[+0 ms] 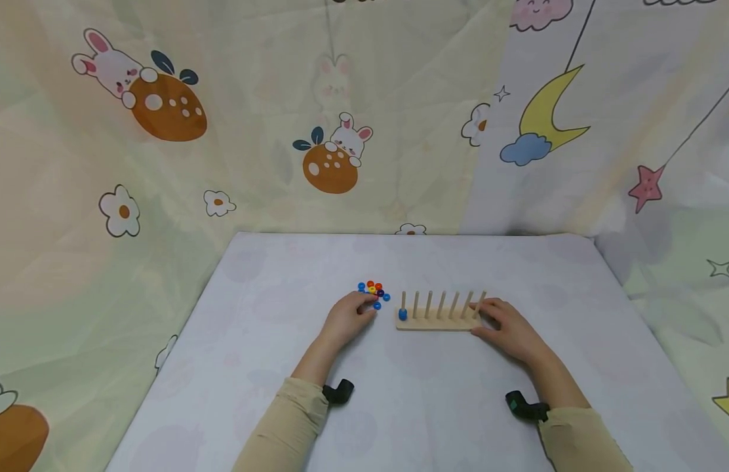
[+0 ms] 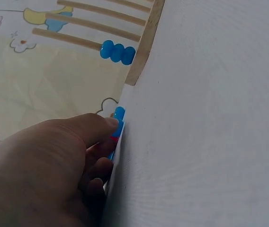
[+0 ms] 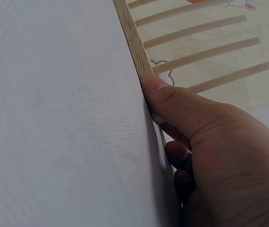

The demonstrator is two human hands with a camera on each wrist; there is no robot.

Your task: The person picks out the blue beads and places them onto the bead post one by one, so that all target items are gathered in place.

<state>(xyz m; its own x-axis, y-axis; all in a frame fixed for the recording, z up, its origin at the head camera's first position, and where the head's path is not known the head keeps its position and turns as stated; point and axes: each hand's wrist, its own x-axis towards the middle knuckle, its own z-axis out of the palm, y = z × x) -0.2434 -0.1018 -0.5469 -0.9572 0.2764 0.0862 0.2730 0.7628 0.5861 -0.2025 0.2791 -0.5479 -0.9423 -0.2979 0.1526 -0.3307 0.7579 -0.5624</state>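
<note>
A wooden peg board [image 1: 435,324] stands on the table with a row of upright pegs. Three blue beads [image 2: 117,52] are stacked on its leftmost peg; the other pegs are bare. My right hand [image 1: 509,330] grips the board's right end, thumb [image 3: 156,87] on the front edge and fingers behind. Left of the board, my left hand [image 1: 345,320] reaches to the near side of a loose bead pile [image 1: 372,289]. Its thumb and forefinger are parted, with a blue bead [image 1: 377,305] right at their tips. In the left wrist view the thumb overlaps the beads, partly hiding them.
The loose beads are blue, red, orange, yellow and dark, lying close together left of the board. A pale cloth covers the table [image 1: 400,406]. Behind it hangs a printed curtain [image 1: 252,131]. Black wrist cameras [image 1: 339,392] sit at both sleeves.
</note>
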